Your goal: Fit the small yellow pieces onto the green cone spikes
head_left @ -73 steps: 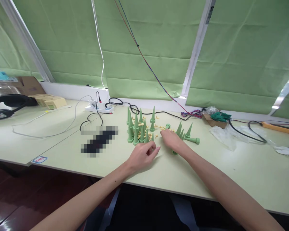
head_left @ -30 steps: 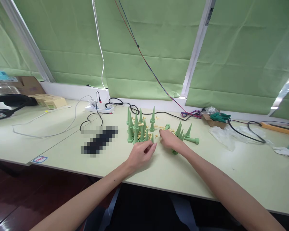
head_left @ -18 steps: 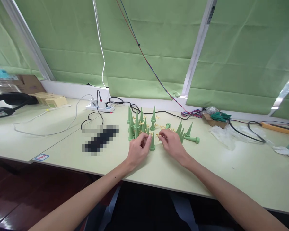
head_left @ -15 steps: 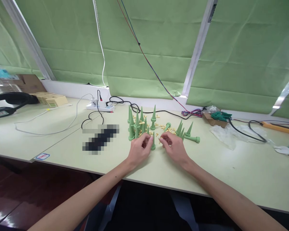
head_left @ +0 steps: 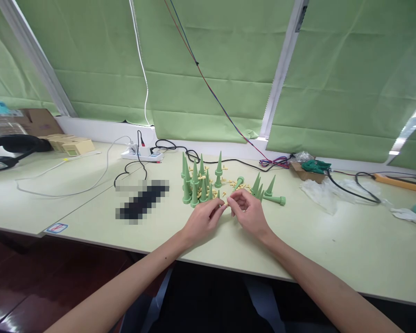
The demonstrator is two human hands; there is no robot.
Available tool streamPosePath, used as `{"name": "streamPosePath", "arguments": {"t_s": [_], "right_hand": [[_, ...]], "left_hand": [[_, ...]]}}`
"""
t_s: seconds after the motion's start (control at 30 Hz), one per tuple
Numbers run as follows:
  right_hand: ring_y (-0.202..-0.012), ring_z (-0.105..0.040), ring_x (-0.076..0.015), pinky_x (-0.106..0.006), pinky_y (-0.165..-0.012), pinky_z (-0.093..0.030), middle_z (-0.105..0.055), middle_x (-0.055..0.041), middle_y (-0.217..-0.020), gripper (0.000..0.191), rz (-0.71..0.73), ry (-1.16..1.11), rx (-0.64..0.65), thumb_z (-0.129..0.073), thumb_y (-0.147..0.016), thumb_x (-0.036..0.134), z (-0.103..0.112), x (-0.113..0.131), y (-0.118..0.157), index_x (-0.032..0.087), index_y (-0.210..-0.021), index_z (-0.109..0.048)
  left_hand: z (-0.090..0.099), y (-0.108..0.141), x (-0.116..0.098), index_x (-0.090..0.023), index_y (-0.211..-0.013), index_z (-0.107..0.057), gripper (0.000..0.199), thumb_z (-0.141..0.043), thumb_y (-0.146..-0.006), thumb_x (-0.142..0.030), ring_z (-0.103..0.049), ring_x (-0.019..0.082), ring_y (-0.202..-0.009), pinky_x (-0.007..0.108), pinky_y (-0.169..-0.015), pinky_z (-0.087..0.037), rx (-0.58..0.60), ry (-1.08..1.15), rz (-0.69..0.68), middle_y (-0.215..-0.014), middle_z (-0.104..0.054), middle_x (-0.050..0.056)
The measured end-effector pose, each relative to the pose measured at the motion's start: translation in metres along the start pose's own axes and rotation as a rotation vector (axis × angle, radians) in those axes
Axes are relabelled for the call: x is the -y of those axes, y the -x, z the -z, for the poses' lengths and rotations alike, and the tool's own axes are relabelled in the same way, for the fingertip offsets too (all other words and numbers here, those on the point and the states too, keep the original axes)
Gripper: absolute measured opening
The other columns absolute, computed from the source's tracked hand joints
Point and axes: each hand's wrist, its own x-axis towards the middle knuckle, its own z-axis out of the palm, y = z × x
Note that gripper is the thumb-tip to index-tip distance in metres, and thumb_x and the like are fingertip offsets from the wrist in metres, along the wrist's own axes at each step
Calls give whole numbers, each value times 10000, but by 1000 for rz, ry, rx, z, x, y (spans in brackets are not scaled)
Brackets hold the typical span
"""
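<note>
The fingertips of both hands nearly meet above the pale table (head_left: 298,245). On the right hand (head_left: 249,215), thumb and forefinger are pinched narrow on a small yellow piece (head_left: 226,204), which shows in the slim gap between the hands. The left hand (head_left: 201,219) brings its thumb and forefinger close together at that same gap — whether they grip the piece too, I cannot tell. Just beyond the left fingertips the tip of a partly hidden spike (head_left: 218,193) shows. Beyond and left of those fingers stands a crowded group of green spikes (head_left: 194,178), points up. Straight beyond the right fingers, loose yellow pieces (head_left: 234,183) lie scattered around a fallen spike (head_left: 239,182). To the right of the right fingers one upright spike (head_left: 270,186) stands near another lying flat (head_left: 275,200) — both well apart from the fingertips.
</note>
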Motion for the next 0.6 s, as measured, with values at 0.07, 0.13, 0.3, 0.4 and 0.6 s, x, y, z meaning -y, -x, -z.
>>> {"name": "streamPosePath", "arguments": {"t_s": [0.07, 0.13, 0.3, 0.4, 0.6], "right_hand": [[-566, -564, -121, -238, -522, -463, -601, -3, -728, 201, -11, -7, -4, -586, -885, 394, 1, 0, 0, 201, -882, -530], [-559, -552, -121, -235, -509, -451, -587, 3, -701, 206, -21, -5, 17, -582, -885, 400, 1, 0, -1, 200, -891, -532], [-496, -493, -112, -236, -469, -404, -515, 29, -601, 245, -22, 36, 91, -557, -892, 425, 3, 3, -2, 197, -805, -543], [-486, -485, -109, -237, -471, -403, -513, 33, -592, 255, -23, 5, 112, -556, -894, 436, 5, 4, -3, 200, -800, -536], [-446, -470, -99, -232, -455, -400, -518, 41, -572, 272, -49, -72, 167, -552, -899, 454, 7, 4, -4, 206, -796, -505]], "left_hand": [[0, 0, 2, -170, -875, -590, 206, -439, -979, -265, -498, 107, -602, 227, -578, -365, -25, 1, -10, -689, -566, -6], [-1, 0, 3, -171, -903, -599, 190, -443, -977, -250, -510, 112, -624, 226, -591, -378, -34, 3, -24, -708, -577, 0], [-1, -1, 5, -170, -918, -601, 179, -441, -976, -223, -532, 118, -658, 226, -609, -394, -33, -8, -53, -729, -589, 11], [0, -1, 4, -171, -946, -598, 162, -445, -972, -215, -551, 123, -675, 229, -618, -412, -44, -4, -62, -763, -616, 22], [0, 1, 3, -187, -1064, -570, 160, -452, -963, -224, -538, 94, -585, 222, -564, -412, -93, 9, -23, -844, -654, 25]]}}
